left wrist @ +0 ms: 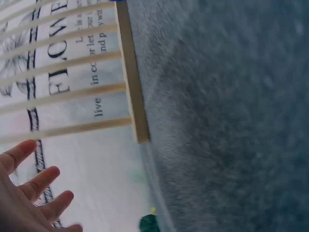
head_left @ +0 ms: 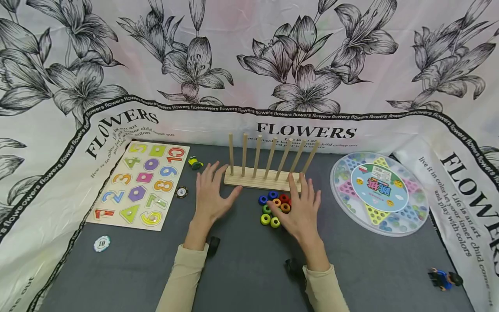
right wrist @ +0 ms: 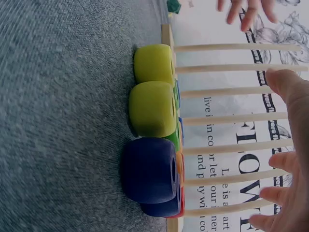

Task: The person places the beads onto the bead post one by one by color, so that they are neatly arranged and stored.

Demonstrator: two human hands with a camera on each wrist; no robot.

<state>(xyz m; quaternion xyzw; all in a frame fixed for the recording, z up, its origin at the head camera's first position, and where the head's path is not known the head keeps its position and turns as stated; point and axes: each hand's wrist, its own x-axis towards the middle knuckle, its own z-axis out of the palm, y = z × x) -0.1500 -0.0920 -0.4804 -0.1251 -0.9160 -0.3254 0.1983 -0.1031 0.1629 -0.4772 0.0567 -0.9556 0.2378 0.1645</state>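
Note:
A wooden rack [head_left: 253, 178] with a row of several upright bare pegs stands at the middle of the table. In front of its base lies a cluster of coloured ring beads [head_left: 265, 219]: blue, red, orange, green and yellow-green. The right wrist view shows yellow-green beads [right wrist: 152, 108] and a dark blue bead [right wrist: 147, 170] up close. My left hand [head_left: 212, 197], fingers spread and holding nothing, hovers by the rack's left end. Over the right side of the beads is my right hand [head_left: 302, 212], its fingers apart and its thumb overlapping the cluster in the head view; it partly hides them.
On the left lie a number-and-shape puzzle board [head_left: 136, 186], a black chip [head_left: 181, 192], a white chip [head_left: 102, 243] and a small green-yellow toy [head_left: 195, 163]. A round Chinese checkers case [head_left: 380, 193] is at the right, with a small blue figure [head_left: 444, 278] nearer.

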